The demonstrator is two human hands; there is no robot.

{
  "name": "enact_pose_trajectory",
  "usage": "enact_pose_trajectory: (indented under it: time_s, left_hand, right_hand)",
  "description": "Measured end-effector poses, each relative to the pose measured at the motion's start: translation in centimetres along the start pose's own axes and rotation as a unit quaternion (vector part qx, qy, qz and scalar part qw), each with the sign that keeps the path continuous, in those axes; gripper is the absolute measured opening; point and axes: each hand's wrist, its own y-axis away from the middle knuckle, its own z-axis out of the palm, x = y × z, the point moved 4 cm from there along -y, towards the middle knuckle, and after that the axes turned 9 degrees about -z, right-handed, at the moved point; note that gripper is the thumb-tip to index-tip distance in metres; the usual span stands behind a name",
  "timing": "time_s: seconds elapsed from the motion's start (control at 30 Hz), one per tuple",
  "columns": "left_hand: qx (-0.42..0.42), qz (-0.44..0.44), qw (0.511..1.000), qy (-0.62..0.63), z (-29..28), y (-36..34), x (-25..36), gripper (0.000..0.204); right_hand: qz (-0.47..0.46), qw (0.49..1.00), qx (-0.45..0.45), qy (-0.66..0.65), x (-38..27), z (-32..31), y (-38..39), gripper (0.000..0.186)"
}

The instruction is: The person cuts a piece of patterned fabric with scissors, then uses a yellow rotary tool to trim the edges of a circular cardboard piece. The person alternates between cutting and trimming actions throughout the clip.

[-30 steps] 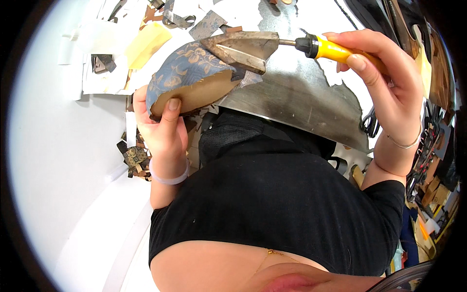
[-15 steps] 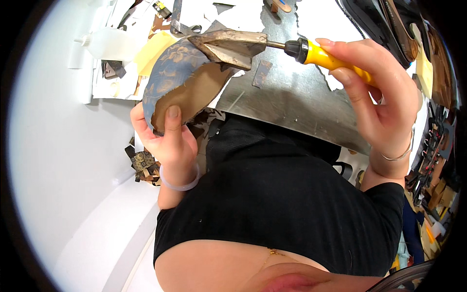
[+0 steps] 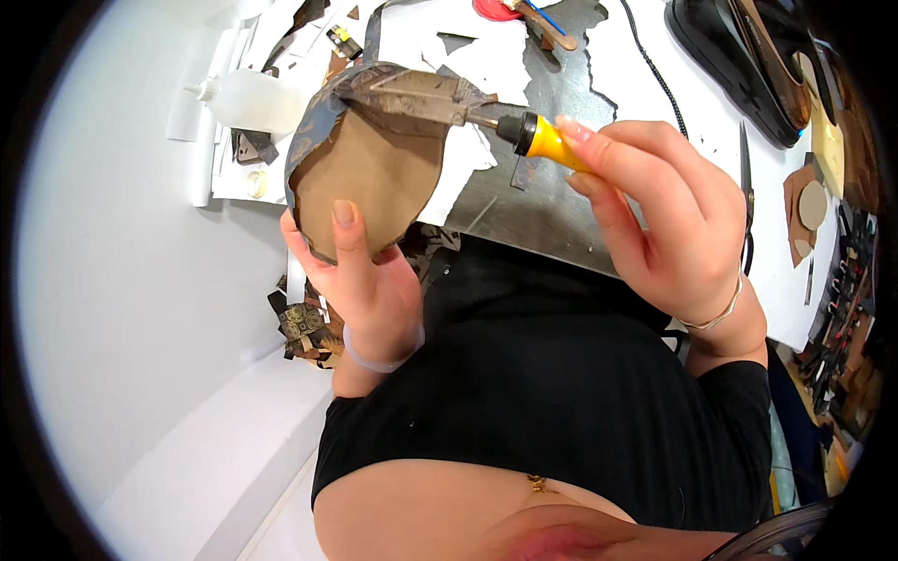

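Observation:
A rounded shell (image 3: 374,173) with a plain brown inside and a blue, floral-patterned outer covering is tilted with its hollow toward me. My left hand (image 3: 360,266) grips its near lower edge, thumb on the inside and fingers behind. Between thumb and fingers, my right hand (image 3: 659,201) pinches the yellow handle of a hand tool (image 3: 554,145). The tool's worn, wedge-shaped metal head lies along the inside of the shell's far rim, where the covering folds over. Whether its tip presses on the covering is hard to tell.
A metal plate (image 3: 538,220) lies at the table's near edge, with torn white paper around it. A translucent bottle (image 3: 253,101) stands at the left by the white wall. Dark scissors (image 3: 746,187) and a black bag-like item (image 3: 725,70) are to the right. Scraps (image 3: 304,323) gather below left.
The shell has turned so more of its brown inside faces me. The tool's head has gone from over the outer edge to inside the rim, and my right hand has moved left.

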Motion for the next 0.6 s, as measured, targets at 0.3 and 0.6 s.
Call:
enact_pose_trajectory:
  time_s: [0.3,0.6]
  left_hand:
    - [0.009,0.004,0.999,0.037,-0.9,-0.9,-0.1,0.048]
    - [-0.006,0.057,0.998,0.024,-1.4,-0.1,-1.3,0.040]
  right_hand:
    - [0.042,0.997,0.015,-0.068,-0.4,-1.4,0.7,0.034]
    - [0.107,0.979,0.094,-0.144,-0.4,0.0,0.8,0.027]
